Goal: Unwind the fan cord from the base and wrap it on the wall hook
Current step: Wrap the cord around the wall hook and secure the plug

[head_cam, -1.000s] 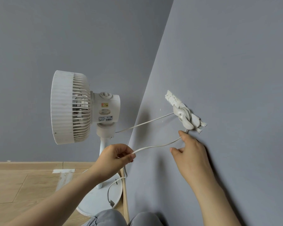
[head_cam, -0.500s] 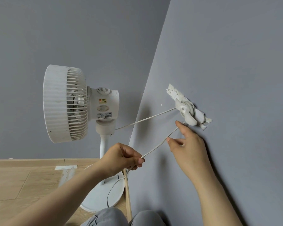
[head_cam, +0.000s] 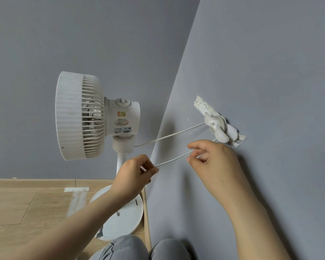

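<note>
A white pedestal fan (head_cam: pixel 94 117) stands on its round base (head_cam: pixel 124 220) in the room's corner. Its white cord (head_cam: pixel 169 136) runs from the fan's neck to a white wall hook (head_cam: pixel 219 129) on the right wall, where several turns are wound. A second stretch of cord comes down from the hook. My right hand (head_cam: pixel 214 162) pinches that stretch just below the hook. My left hand (head_cam: pixel 137 175) pinches the same stretch farther left, in front of the fan's pole. The cord's free end is hidden behind my left hand.
Two grey walls meet in the corner behind the fan. The wooden floor (head_cam: pixel 26 207) with a skirting board lies at the lower left, with a strip of tape (head_cam: pixel 76 189) on it. My grey-trousered knees (head_cam: pixel 139 248) are at the bottom edge.
The right hand slid down from the hook and now pinches the cord. The left hand drew closer along the cord. The slack that hung near the base is gone from view.
</note>
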`<state>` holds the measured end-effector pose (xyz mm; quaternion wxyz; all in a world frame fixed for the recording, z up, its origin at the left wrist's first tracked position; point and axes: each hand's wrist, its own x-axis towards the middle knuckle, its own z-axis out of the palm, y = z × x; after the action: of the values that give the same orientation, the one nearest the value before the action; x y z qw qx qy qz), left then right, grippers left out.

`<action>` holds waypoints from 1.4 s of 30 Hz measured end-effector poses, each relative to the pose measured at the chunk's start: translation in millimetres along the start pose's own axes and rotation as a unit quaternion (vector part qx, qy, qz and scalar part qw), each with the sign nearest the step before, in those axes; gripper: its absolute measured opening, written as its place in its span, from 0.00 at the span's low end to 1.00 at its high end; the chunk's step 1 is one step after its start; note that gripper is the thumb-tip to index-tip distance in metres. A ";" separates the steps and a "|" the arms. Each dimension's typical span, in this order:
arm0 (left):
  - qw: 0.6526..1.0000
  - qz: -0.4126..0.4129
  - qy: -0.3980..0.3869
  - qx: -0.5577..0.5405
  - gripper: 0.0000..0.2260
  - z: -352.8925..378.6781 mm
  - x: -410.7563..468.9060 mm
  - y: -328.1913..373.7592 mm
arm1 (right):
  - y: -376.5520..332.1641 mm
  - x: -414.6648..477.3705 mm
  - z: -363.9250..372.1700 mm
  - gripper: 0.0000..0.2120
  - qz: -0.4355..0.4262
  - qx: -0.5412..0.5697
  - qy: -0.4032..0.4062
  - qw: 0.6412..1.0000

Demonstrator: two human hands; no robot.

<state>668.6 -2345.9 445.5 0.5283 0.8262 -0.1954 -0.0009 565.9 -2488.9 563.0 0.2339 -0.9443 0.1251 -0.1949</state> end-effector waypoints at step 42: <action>0.985 -0.032 0.050 -0.164 0.09 -17.2 3.6 -2.2 | -36.2 157.8 -16.9 0.05 -0.010 -0.217 -0.213 0.953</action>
<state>676.1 -2331.3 451.9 0.6654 0.7333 -0.1396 -0.0088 704.8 -2516.2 643.3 0.0427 -0.9931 0.1018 0.0405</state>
